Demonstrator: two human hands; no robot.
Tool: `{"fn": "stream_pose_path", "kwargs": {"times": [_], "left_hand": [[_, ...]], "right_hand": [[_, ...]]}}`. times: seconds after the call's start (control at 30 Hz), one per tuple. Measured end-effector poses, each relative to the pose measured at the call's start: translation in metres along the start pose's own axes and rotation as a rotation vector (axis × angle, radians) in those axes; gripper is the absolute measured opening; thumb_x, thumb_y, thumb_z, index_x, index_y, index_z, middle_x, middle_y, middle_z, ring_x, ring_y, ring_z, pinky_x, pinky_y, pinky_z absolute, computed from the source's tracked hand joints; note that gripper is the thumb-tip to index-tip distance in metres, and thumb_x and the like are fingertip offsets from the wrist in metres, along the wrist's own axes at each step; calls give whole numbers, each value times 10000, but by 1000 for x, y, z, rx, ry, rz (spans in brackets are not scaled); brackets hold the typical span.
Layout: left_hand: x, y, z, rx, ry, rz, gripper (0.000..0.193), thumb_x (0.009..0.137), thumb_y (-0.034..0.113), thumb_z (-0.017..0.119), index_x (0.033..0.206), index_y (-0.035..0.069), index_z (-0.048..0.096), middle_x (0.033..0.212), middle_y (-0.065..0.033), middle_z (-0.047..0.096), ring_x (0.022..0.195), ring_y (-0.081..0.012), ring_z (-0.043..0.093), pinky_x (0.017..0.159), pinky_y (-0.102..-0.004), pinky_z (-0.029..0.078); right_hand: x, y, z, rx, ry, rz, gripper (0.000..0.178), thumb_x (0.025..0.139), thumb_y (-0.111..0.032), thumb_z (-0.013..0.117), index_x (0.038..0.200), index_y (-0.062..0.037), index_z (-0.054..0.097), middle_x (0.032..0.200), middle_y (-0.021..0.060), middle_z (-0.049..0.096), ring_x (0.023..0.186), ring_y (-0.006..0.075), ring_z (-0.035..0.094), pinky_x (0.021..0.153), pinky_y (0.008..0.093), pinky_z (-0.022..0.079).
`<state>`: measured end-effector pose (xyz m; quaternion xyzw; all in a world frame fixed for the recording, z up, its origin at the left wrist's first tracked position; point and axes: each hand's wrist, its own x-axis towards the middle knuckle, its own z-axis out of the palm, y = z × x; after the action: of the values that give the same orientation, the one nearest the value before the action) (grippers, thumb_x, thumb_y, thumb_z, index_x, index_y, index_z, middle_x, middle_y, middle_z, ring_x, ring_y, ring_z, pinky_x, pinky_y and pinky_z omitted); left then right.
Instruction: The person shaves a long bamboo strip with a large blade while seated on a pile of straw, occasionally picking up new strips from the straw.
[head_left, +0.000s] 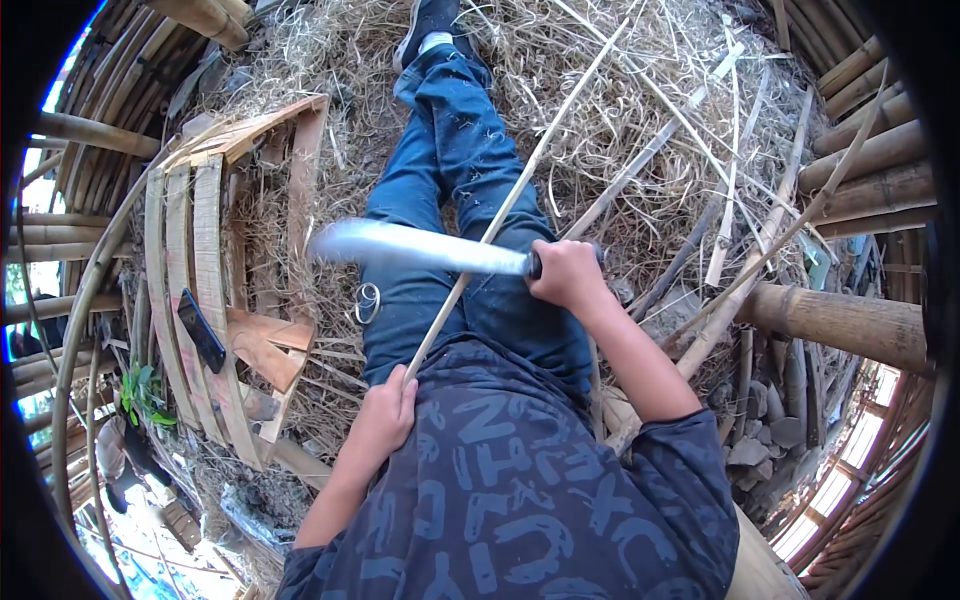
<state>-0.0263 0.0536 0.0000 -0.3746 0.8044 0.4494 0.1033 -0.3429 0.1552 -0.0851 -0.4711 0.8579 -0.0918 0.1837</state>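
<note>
My right hand (567, 274) is wrapped round the dark handle of a machete. The broad, shiny machete blade (430, 247) points left across my thighs, its tip smeared by motion. A long, thin bamboo strip (523, 180) slants from my waist up and away to the right, beyond my knees. My left hand (388, 412) grips the near end of this strip against my hip. The blade crosses the strip above my lap; whether they touch I cannot tell. A small curled shaving (368, 303) lies on my right-pointing trousers' left thigh.
A slatted wooden crate (208, 200) lies at the left with a dark phone (201, 331) on it. Curly bamboo shavings (340, 70) cover the ground around my legs. Loose strips (735, 160) and thick bamboo poles (835, 318) are at the right, near some stones (765, 435).
</note>
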Motion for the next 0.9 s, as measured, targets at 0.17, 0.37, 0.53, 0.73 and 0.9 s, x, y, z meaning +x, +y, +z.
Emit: {"fn": "stream_pose_path", "kwargs": {"times": [0.17,0.37,0.53,0.73,0.9], "left_hand": [[-15,-3,-19,-31,-46,-28,163,987,145,466,939,-9,486,673,-286,540,694,-501,554,572,-516,402],[4,-3,-10,-44,5,25,146,981,137,477,934,-1,490,658,-273,540,663,-480,561,557,-509,401],[-2,-8,-14,0,-33,-43,133,978,132,482,929,9,484,651,-267,541,665,-475,570,563,-520,402],[-27,-17,-32,-21,-48,-118,142,969,152,493,939,13,505,676,-277,553,694,-483,580,576,-514,422],[-20,-37,-31,3,-55,-139,169,962,162,521,947,-6,519,676,-277,562,679,-478,585,569,-493,431]], "right_hand": [[50,70,-2,82,153,444,281,754,-287,647,888,-54,727,850,172,715,813,330,710,758,440,567],[53,49,-19,-12,122,347,295,777,-306,673,862,-24,693,828,217,698,817,350,706,745,453,566],[56,35,-4,-56,158,-209,173,702,-257,675,723,-88,644,665,150,665,652,330,686,627,436,551],[106,116,-12,-66,261,284,214,753,-285,701,845,-92,693,792,158,701,776,327,698,727,455,562],[82,82,-6,6,199,250,300,779,-319,684,852,-31,652,754,193,687,761,366,696,716,473,555]]}}
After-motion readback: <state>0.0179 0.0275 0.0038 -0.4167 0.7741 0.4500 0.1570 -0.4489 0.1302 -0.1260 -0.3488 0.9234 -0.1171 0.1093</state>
